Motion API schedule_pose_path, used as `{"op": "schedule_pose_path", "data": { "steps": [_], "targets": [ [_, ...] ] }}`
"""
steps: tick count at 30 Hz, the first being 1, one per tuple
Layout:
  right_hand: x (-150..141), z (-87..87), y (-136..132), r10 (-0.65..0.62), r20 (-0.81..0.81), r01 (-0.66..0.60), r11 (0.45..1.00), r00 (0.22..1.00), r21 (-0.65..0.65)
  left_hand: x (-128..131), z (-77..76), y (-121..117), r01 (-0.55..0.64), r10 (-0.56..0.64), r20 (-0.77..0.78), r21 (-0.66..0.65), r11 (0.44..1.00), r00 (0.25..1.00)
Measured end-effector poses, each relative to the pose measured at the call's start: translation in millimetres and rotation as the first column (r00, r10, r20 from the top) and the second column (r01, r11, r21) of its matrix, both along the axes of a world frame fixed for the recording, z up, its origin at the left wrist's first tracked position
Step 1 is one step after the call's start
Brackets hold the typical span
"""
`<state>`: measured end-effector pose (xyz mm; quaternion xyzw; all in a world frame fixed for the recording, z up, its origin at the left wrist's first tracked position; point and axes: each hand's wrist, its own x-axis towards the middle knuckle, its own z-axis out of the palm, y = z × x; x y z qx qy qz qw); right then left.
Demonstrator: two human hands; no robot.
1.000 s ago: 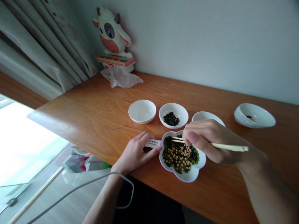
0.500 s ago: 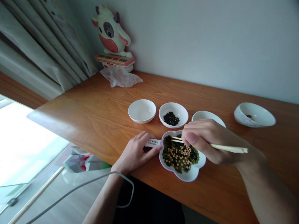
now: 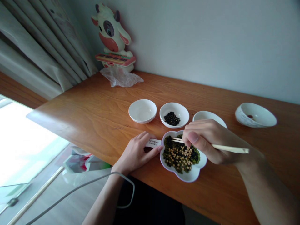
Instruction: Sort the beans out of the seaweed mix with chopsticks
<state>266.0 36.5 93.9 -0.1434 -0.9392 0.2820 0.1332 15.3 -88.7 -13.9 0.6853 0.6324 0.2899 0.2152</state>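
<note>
My right hand [image 3: 206, 140] is closed around a pair of wooden chopsticks [image 3: 225, 147], whose tips reach over the mixed green, yellow and black beans in a white flower-shaped dish [image 3: 187, 176]. My left hand [image 3: 138, 153] lies on the table with fingers pressed against the dish's left rim, over a small white label [image 3: 153, 143]. Just beyond stand three small white bowls: an empty one [image 3: 142, 111], one with black beans [image 3: 174, 115], and one [image 3: 206, 116] partly hidden behind my right hand.
A patterned white bowl [image 3: 255, 115] sits at the far right of the wooden table [image 3: 93, 109]. A cow-shaped toy keyboard [image 3: 112, 37] and crumpled plastic [image 3: 120, 77] stand at the back by the wall. Curtains hang left. A grey cable [image 3: 93, 184] loops below the table edge.
</note>
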Motion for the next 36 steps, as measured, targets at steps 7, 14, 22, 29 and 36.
{"op": "schedule_pose_path", "data": {
  "steps": [7,14,22,29,36],
  "targets": [
    [0.7,0.6,-0.8,0.022,-0.013,-0.022,1.000,1.000,0.007,0.6,0.1,0.0,0.000,0.000,0.006,-0.011,1.000,1.000],
    [-0.7,-0.2,0.0,0.015,-0.019,-0.015,1.000,1.000,0.000,0.1,-0.2,0.9,0.004,-0.004,0.007,-0.011,1.000,1.000],
    [0.2,-1.0,0.2,0.007,-0.004,-0.007,1.000,1.000,0.007,0.4,-0.9,0.5,0.007,-0.007,0.012,-0.020,1.000,1.000],
    [0.1,-2.0,-0.2,0.011,0.006,-0.011,1.000,1.000,0.006,0.0,-0.6,0.2,0.005,-0.005,0.005,-0.026,1.000,1.000],
    [-0.6,-2.3,-0.6,0.004,0.014,-0.004,1.000,1.000,0.019,0.4,-0.1,0.5,0.005,-0.005,0.002,-0.019,1.000,1.000]
  ]
}}
